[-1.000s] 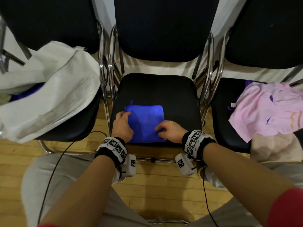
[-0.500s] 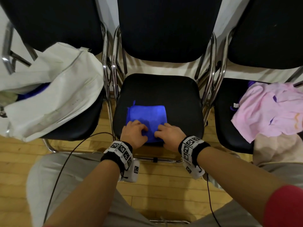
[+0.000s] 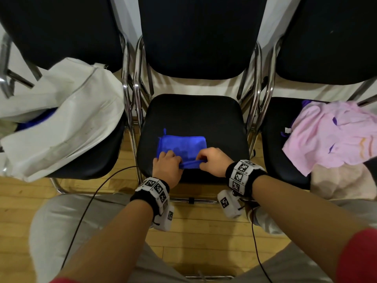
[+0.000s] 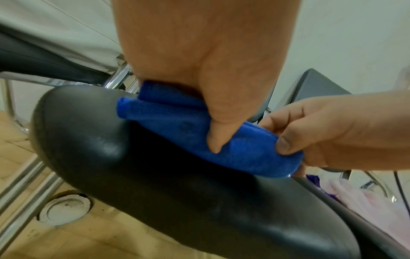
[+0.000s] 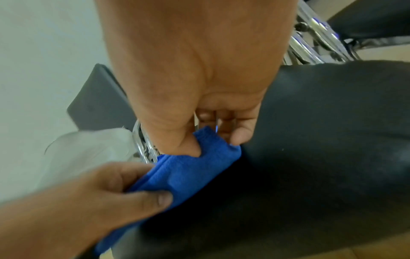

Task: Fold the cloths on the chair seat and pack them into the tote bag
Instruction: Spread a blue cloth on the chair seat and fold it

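Observation:
A folded blue cloth (image 3: 182, 147) lies on the black seat (image 3: 193, 115) of the middle chair. My left hand (image 3: 166, 167) pinches its near edge at the left, and my right hand (image 3: 214, 161) pinches the same edge at the right, lifting it off the seat. In the left wrist view my thumb presses into the blue cloth (image 4: 177, 122), with the right hand (image 4: 332, 133) gripping its other end. The right wrist view shows the cloth (image 5: 188, 173) bunched between both hands. The white tote bag (image 3: 67, 117) lies open on the left chair, something blue inside it.
A pink cloth (image 3: 334, 137) and a beige one (image 3: 342, 180) are heaped on the right chair. Chrome chair legs (image 3: 134, 111) stand between the seats. Black cables (image 3: 85, 203) hang from both wrists over the wooden floor (image 3: 195, 231). My grey-trousered knees are below.
Both hands moved from pressing flat on the blue cloth to its near edge, pinched it, and raised that edge off the seat.

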### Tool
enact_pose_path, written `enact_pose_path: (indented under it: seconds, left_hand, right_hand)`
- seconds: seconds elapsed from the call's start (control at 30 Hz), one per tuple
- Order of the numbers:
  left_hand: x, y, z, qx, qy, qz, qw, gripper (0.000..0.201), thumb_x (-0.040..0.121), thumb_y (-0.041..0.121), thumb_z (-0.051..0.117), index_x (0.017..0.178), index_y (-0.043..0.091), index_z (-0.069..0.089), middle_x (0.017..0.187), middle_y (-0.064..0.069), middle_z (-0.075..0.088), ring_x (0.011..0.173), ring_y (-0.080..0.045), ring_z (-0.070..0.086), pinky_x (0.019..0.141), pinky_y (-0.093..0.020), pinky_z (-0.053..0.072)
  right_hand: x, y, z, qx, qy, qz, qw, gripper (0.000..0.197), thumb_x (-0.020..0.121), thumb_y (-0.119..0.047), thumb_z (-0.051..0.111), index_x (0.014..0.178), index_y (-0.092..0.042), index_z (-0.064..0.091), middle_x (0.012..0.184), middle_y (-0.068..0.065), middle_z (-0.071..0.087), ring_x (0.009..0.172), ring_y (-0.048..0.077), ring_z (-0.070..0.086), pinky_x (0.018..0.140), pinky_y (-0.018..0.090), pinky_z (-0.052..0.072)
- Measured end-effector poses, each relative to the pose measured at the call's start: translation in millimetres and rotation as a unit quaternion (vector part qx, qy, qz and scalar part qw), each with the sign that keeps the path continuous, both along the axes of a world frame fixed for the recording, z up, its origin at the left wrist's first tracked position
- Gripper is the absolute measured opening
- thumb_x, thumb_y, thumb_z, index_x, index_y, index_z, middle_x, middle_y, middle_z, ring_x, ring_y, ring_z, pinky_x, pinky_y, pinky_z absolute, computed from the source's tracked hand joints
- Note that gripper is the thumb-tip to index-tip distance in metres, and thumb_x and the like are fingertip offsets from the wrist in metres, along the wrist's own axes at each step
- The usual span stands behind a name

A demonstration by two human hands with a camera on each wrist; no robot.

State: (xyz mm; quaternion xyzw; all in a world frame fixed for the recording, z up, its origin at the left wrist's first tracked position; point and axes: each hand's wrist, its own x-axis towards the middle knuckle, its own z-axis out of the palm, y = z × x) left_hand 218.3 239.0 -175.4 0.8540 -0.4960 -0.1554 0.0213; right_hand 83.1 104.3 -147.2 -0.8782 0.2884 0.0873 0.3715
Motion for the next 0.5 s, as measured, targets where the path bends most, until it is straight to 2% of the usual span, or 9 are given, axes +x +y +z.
enact_pose_path:
  seconds: [0.1,0.17,0.23,0.33,0.43,0.5]
  left_hand:
    - [-3,-4,2,-0.007,0.019,-0.01,1.0,0.023,0.096,0.034,0.054,0.114,0.025,0.065,0.123,0.001,0.05,0.116,-0.023,0.045,0.101,-0.042,0.038]
    - [-3,-6,4,-0.012,0.033,-0.017,0.999,0.02,0.096,0.031,0.053,0.11,0.024,0.065,0.122,0.001,0.053,0.115,-0.023,0.047,0.102,-0.043,0.039]
    - [-3,-6,6,-0.017,0.056,-0.024,0.998,0.014,0.096,0.029,0.052,0.105,0.025,0.063,0.116,0.001,0.057,0.113,-0.023,0.05,0.101,-0.044,0.038]
    - [2,-4,10,-0.022,0.082,-0.021,0.996,0.008,0.094,0.03,0.057,0.1,0.026,0.061,0.106,0.003,0.06,0.106,-0.02,0.054,0.099,-0.044,0.039]
    - [10,1,11,0.0,0.081,-0.023,0.996,0.019,0.086,0.026,0.066,0.105,0.027,0.063,0.107,0.006,0.058,0.106,-0.017,0.052,0.1,-0.044,0.038]
    - [16,6,10,0.009,0.083,-0.018,0.996,0.02,0.085,0.025,0.067,0.105,0.027,0.065,0.108,0.006,0.058,0.107,-0.017,0.051,0.1,-0.044,0.041]
  right_hand:
    - [-6,0,-2,-0.078,0.024,0.063,0.995,0.035,0.082,-0.03,0.073,0.114,-0.025,0.059,0.11,-0.006,0.049,0.1,0.014,0.05,0.085,0.031,0.048]
    - [-9,2,-7,-0.154,0.055,0.125,0.979,0.047,0.079,-0.041,0.074,0.12,-0.026,0.056,0.114,-0.005,0.045,0.103,0.015,0.044,0.084,0.031,0.042]
    - [-13,2,-13,-0.196,0.054,0.148,0.968,0.038,0.085,-0.037,0.07,0.118,-0.022,0.059,0.117,-0.002,0.049,0.107,0.018,0.046,0.086,0.031,0.041]
    - [-17,-6,-16,-0.138,0.036,0.081,0.986,0.017,0.093,-0.029,0.061,0.108,-0.022,0.061,0.111,0.0,0.056,0.106,0.019,0.051,0.089,0.034,0.046]
    - [-18,-16,-15,-0.049,0.035,0.018,0.998,0.008,0.094,-0.029,0.06,0.101,-0.026,0.06,0.105,0.0,0.058,0.097,0.018,0.057,0.087,0.035,0.049]
    - [-17,-20,-14,-0.01,0.023,0.001,1.0,0.005,0.095,-0.027,0.06,0.098,-0.023,0.062,0.101,0.0,0.062,0.093,0.017,0.062,0.086,0.036,0.052]
